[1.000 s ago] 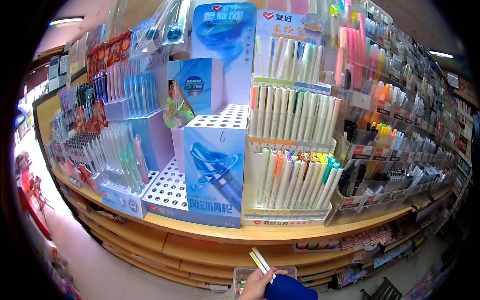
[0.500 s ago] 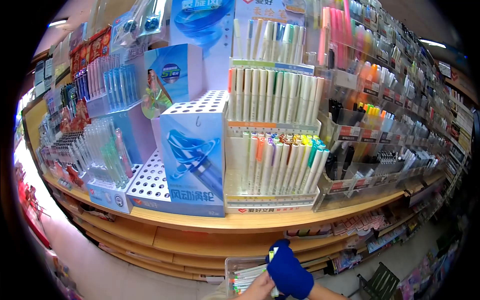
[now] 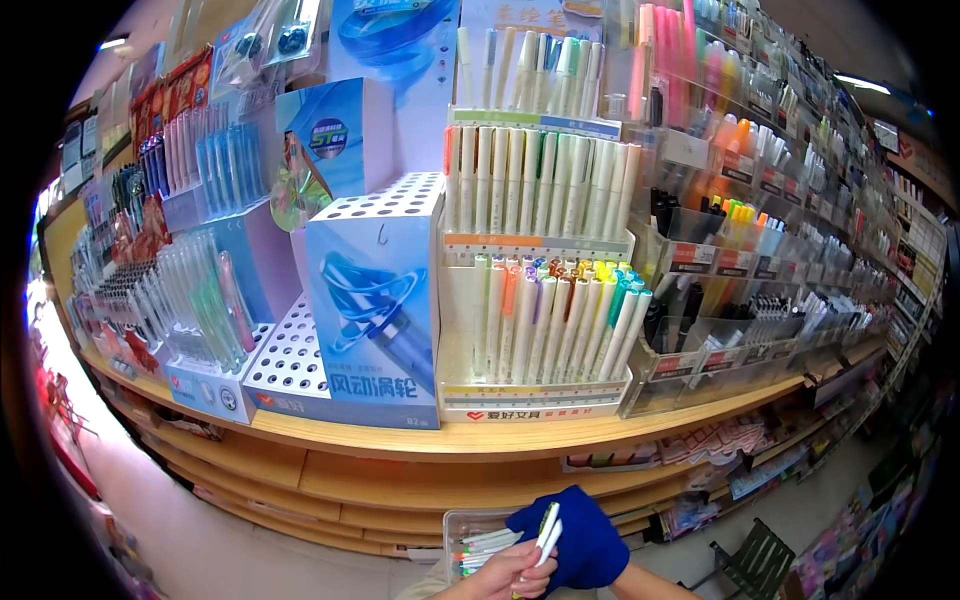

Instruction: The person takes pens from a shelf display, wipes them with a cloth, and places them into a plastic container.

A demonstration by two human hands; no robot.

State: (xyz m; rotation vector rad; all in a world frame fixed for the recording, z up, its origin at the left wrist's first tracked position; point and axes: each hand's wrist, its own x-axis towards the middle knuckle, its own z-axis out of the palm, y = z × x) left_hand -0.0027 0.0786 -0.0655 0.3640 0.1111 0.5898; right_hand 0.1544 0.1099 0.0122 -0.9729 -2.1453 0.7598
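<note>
Two white pens [image 3: 549, 530] stick up from the left hand [image 3: 514, 571], whose bare fingers are closed around them. Their long way runs up on a slant, with the tops leaning a bit to the right. The right hand [image 3: 583, 548], under a blue cover [image 3: 592, 530], is just beside them on the right. I cannot tell what its fingers do. A clear box [image 3: 448, 545] with more pens [image 3: 488, 540] is near, on the left.
</note>
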